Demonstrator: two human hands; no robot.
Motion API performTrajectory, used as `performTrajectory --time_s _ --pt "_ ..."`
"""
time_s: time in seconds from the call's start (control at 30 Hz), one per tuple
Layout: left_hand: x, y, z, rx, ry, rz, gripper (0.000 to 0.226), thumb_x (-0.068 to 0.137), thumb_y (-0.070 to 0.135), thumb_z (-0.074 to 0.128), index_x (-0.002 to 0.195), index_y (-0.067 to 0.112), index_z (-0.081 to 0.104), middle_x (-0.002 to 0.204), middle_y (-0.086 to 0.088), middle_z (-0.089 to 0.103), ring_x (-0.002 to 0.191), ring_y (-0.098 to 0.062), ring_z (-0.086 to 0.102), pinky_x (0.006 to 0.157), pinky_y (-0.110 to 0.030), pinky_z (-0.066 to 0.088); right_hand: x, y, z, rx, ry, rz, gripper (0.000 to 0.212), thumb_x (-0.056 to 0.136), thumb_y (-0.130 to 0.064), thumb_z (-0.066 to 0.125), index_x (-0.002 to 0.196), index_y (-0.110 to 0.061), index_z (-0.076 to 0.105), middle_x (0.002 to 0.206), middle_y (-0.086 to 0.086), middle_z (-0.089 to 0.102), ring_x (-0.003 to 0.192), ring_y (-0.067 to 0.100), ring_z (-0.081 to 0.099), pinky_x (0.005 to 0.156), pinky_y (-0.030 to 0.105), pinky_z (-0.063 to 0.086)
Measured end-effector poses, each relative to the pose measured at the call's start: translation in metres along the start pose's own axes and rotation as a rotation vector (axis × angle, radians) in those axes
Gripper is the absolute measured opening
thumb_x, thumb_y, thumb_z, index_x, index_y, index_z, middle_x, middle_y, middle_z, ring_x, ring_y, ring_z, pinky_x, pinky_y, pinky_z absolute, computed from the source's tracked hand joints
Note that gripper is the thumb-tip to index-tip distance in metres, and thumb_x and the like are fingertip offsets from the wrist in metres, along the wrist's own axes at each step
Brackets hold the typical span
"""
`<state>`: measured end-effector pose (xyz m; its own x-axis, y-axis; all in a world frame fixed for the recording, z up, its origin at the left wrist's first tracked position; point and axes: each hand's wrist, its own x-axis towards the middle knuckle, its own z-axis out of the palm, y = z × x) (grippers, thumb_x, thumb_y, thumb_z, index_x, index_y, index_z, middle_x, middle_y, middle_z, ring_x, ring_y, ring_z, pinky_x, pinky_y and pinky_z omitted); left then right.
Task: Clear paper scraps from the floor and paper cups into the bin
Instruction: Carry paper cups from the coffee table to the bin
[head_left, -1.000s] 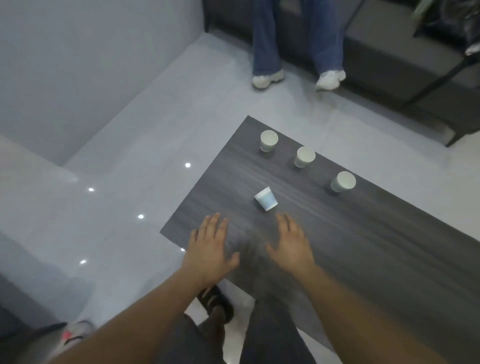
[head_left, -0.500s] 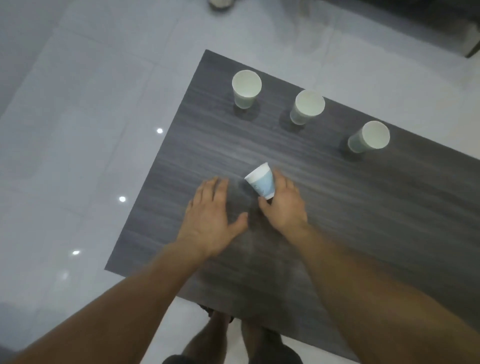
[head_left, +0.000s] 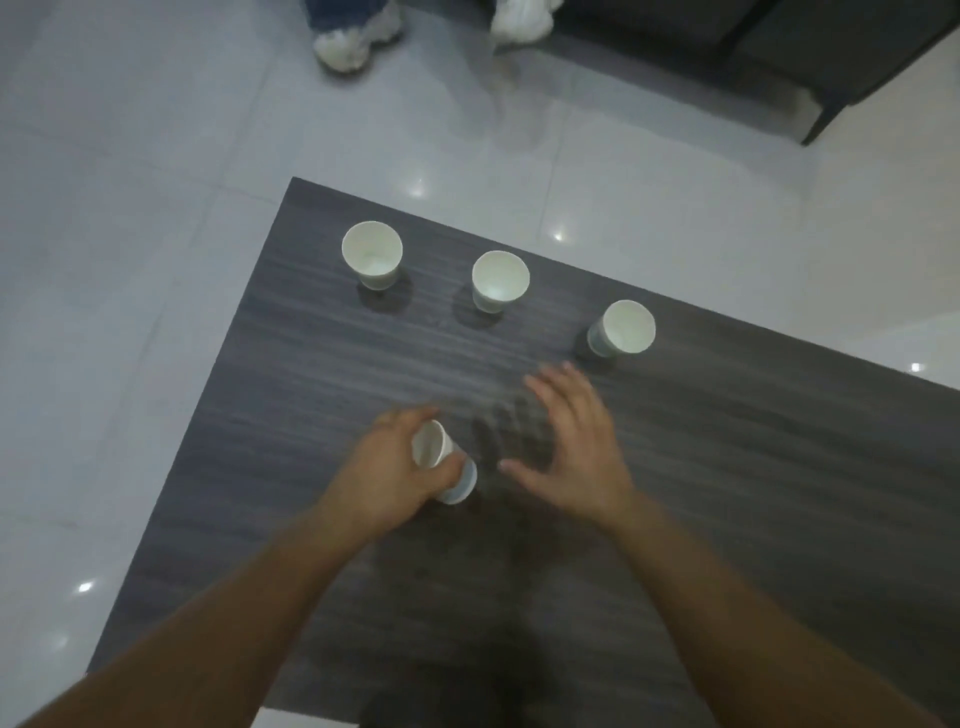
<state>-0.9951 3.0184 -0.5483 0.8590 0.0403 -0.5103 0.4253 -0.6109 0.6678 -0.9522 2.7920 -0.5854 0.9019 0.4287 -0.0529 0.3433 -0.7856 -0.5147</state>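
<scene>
Three upright paper cups (head_left: 500, 283) stand higher in frame, rightmost cup (head_left: 623, 330) nearest the spread, empty right hand (head_left: 571, 447); left hand (head_left: 379, 470) grips a tilted cup (head_left: 430, 448).

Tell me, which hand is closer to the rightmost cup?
Right. The right hand is open just short of the rightmost cup, not touching. The left hand is farther off, holding a tipped cup.

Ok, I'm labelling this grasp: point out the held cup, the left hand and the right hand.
held cup (head_left: 430, 446): head view, inside its mouth.
left hand (head_left: 384, 467): head view, back of hand.
right hand (head_left: 576, 441): head view, back of hand.
</scene>
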Motion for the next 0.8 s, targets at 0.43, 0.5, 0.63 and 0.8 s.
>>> performTrajectory --time_s 0.43,0.5,0.63,0.8 --pt "-0.009 0.024 -0.01 0.18 -0.005 0.009 0.071 0.076 0.04 0.074 0.138 0.02 0.047 0.135 -0.006 0.046 0.119 -0.023 0.051 0.097 -0.025 0.038 0.058 0.053 -0.014 -0.258 -0.213 0.449 0.053 0.09 -0.029 0.061 0.14 -0.023 0.043 0.142 0.012 0.033 0.124 0.039 0.033 0.101 0.042 0.037" --pt "-0.022 0.028 -0.013 0.196 -0.02 0.007 0.074 0.075 0.04 0.075 0.139 0.018 0.046 0.135 -0.007 0.046 0.119 -0.023 0.051 0.098 -0.025 0.038 0.022 0.02 -0.006 -0.208 -0.238 0.383 0.057 0.087 -0.032 0.064 0.139 -0.023 0.043 0.138 0.01 0.036 0.119 0.036 0.037 0.102 0.038 0.035" --pt "-0.059 0.034 -0.019 0.274 -0.074 0.042 0.075 0.075 0.041 0.074 0.139 0.017 0.044 0.135 -0.006 0.046 0.122 -0.024 0.047 0.1 -0.028 0.04 -0.044 -0.041 -0.006 -0.109 -0.199 0.375 0.064 0.082 -0.036 0.065 0.141 -0.026 0.042 0.138 0.005 0.036 0.123 0.029 0.036 0.106 0.033 0.032" --pt "-0.12 0.057 -0.034 0.309 -0.101 0.112 0.076 0.074 0.044 0.074 0.138 0.017 0.044 0.135 -0.006 0.043 0.119 -0.025 0.05 0.101 -0.032 0.041 -0.099 -0.101 -0.058 -0.053 -0.074 0.449 0.063 0.081 -0.034 0.065 0.14 -0.031 0.042 0.138 0.001 0.034 0.126 0.025 0.033 0.105 0.033 0.035"
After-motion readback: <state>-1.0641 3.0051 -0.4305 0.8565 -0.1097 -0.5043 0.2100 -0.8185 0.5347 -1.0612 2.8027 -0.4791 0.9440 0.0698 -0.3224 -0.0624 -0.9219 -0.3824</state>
